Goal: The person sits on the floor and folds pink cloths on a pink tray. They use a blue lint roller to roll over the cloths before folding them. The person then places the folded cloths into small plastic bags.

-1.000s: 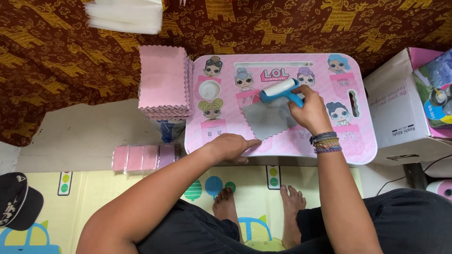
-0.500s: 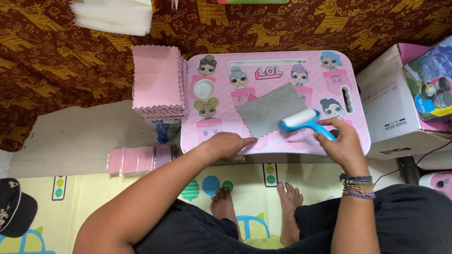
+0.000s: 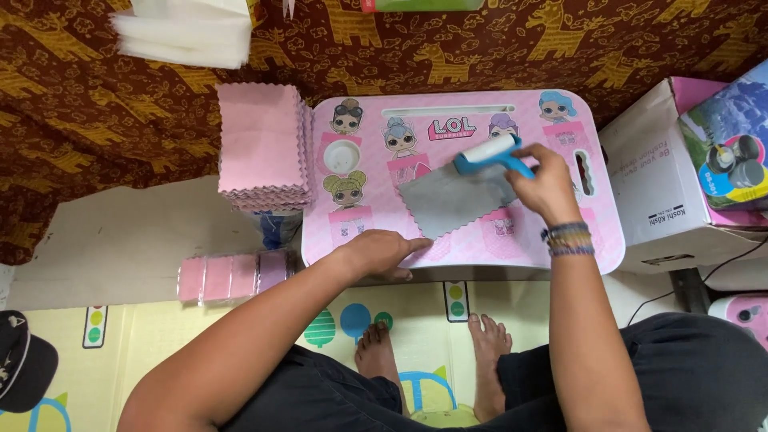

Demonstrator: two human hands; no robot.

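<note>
A grey cloth square [image 3: 458,200] with zigzag edges lies on a small pink lap table [image 3: 592,240] printed with cartoon dolls. My left hand [image 3: 380,250] lies flat on the table's front edge, its fingertips pinning the cloth's near corner. My right hand [image 3: 544,186] grips the blue handle of a lint roller [image 3: 490,154], whose white roll rests at the cloth's far edge. A stack of pink cloths [image 3: 260,148] with zigzag edges stands just left of the table.
A row of packed pink cloths [image 3: 232,274] lies on the floor at the front left. White folded sheets [image 3: 184,32] sit at the top left, cardboard boxes [image 3: 664,184] at the right, a black cap [image 3: 24,364] at the bottom left. My bare feet [image 3: 432,352] rest under the table.
My right hand has carried the roller from the cloth's far edge to its near right corner and back up to the far edge. My left hand has stayed on the cloth's corner.
</note>
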